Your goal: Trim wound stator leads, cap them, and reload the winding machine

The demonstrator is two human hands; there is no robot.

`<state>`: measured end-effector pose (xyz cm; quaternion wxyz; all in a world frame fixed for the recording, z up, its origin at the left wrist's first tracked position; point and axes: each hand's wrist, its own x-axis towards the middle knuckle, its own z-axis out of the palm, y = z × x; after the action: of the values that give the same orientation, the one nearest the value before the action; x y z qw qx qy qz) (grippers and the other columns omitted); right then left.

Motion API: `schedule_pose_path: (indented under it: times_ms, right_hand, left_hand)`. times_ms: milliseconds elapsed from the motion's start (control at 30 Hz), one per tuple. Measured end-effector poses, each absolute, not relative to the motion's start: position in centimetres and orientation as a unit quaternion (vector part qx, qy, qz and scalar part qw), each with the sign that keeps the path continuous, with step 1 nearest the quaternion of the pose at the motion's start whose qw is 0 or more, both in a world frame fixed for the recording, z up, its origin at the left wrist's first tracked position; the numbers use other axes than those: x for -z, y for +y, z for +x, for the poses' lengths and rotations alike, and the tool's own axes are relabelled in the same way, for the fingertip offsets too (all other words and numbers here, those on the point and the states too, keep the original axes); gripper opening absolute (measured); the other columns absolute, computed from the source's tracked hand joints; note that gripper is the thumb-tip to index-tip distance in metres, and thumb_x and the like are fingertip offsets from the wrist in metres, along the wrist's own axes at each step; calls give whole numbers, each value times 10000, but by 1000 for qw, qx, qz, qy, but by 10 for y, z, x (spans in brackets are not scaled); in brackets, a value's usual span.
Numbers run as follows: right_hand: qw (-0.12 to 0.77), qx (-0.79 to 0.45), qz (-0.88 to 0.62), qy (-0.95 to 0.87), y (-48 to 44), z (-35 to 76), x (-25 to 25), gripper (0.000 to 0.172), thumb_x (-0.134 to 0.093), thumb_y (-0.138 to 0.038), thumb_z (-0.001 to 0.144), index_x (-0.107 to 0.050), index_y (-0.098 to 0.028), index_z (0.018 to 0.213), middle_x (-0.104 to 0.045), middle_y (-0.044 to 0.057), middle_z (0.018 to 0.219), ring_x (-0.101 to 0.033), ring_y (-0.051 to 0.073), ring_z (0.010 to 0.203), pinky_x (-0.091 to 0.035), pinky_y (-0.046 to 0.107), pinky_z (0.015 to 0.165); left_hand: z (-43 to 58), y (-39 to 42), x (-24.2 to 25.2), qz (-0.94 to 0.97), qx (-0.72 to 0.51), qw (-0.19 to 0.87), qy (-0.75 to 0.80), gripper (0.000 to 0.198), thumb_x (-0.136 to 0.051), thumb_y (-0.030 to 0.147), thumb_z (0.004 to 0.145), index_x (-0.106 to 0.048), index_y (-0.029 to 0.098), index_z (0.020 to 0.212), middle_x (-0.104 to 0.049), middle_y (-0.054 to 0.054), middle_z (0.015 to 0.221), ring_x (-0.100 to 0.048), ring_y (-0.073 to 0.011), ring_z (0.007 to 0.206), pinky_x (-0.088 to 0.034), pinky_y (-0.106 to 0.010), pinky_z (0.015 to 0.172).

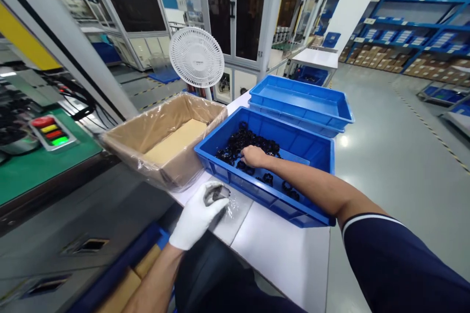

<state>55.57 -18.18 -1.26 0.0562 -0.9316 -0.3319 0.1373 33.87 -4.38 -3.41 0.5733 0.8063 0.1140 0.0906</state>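
Observation:
My left hand (200,212), in a white glove, is closed around a grey metal cylindrical part (221,192) above the near edge of the white table. The fingers hide some of that part. My right hand (254,156) is bare and reaches into a deep blue bin (293,215). Its fingers are pinched together at a heap of black ring-shaped parts (253,139); what is between the fingertips is hidden. Several more black rings (267,179) lie loose on the bin floor, under and beside my right forearm.
A carton with a clear plastic liner (165,173) stands left of the bin. Behind the bin are stacked shallow blue trays (301,98). A white fan (197,57) rises beyond the carton. At far left, a control box with coloured buttons (53,132) sits on a green bench.

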Motion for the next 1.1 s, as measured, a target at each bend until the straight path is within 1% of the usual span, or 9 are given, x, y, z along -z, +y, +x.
schedule_pose_path:
  times_ms: [167, 267, 367, 467, 600, 700, 833, 967, 1100]
  right_hand:
    - [56, -196, -933, -297, -178, 558, 34, 321, -610, -357, 954, -609, -140, 1190, -636, 85, 1178, -643, 196, 1032, -568, 396, 888]
    - [62, -184, -932, -306, -176, 560, 23, 304, -613, -362, 952, -620, -143, 1162, -645, 77, 1160, -646, 190, 1021, -566, 395, 889]
    - [82, -118, -934, -327, -175, 557, -5, 253, -596, -309, 959, -653, -123, 1121, -663, 97, 1141, -642, 202, 1051, -531, 405, 943]
    - [123, -39, -920, -369, -179, 539, -37, 214, -575, -240, 956, -693, -114, 1083, -680, 118, 1082, -636, 201, 1047, -487, 331, 949]
    - [271, 75, -813, -510, -191, 487, -53, 236, -718, -362, 865, -640, -140, 861, -639, 42, 813, -593, 126, 741, -480, 234, 705]
    - [389, 156, -630, -654, -195, 448, -43, 251, -674, -350, 902, -545, -168, 787, -576, 9, 701, -526, 105, 628, -420, 218, 578]
    - [401, 190, -555, -703, -194, 429, -34, 179, -614, -304, 937, -532, -173, 848, -585, 28, 722, -525, 124, 646, -404, 237, 560]
    - [402, 190, -538, -716, -195, 435, -41, 144, -545, -271, 958, -572, -134, 992, -631, 89, 841, -592, 153, 761, -490, 256, 637]
    - [384, 209, -557, -706, -199, 438, -50, 309, -558, -288, 957, -557, -90, 1193, -626, 160, 1014, -612, 200, 970, -561, 315, 763]
  left_hand:
    - [322, -40, 1, 607, -91, 782, 106, 457, -642, 524, 842, -609, 211, 1173, -608, -122, 1348, -669, -200, 940, -573, -328, 772]
    - [311, -43, -11, 659, -178, 723, 103, 621, -844, 511, 630, -605, 208, 1116, -670, -71, 1132, -634, -150, 780, -559, -287, 719]
    - [302, -45, -20, 717, -271, 631, 122, 629, -951, 348, 470, -605, 208, 976, -675, -22, 967, -661, -181, 874, -560, -289, 811]
    - [296, -44, -25, 718, -285, 630, 79, 476, -915, 323, 573, -639, 211, 944, -684, -59, 1156, -651, -224, 1108, -541, -302, 939]
    - [297, -43, -24, 710, -268, 646, 81, 518, -827, 327, 723, -613, 231, 1185, -663, -76, 1286, -624, -223, 1211, -508, -344, 1036]
    - [302, -48, -21, 697, -247, 669, 74, 598, -820, 382, 722, -578, 212, 1241, -637, -103, 1330, -632, -234, 1205, -512, -368, 1041]
    - [311, -62, -21, 674, -260, 689, 60, 742, -915, 364, 554, -582, 185, 1192, -661, -116, 1267, -672, -244, 1134, -556, -354, 976]
    - [313, -69, -29, 692, -324, 640, 77, 464, -869, 245, 620, -627, 191, 1012, -739, -33, 1002, -730, -174, 915, -599, -277, 837]
    - [309, -67, -35, 684, -324, 648, 91, 471, -880, 235, 592, -633, 199, 991, -746, -1, 931, -732, -149, 789, -604, -236, 713]
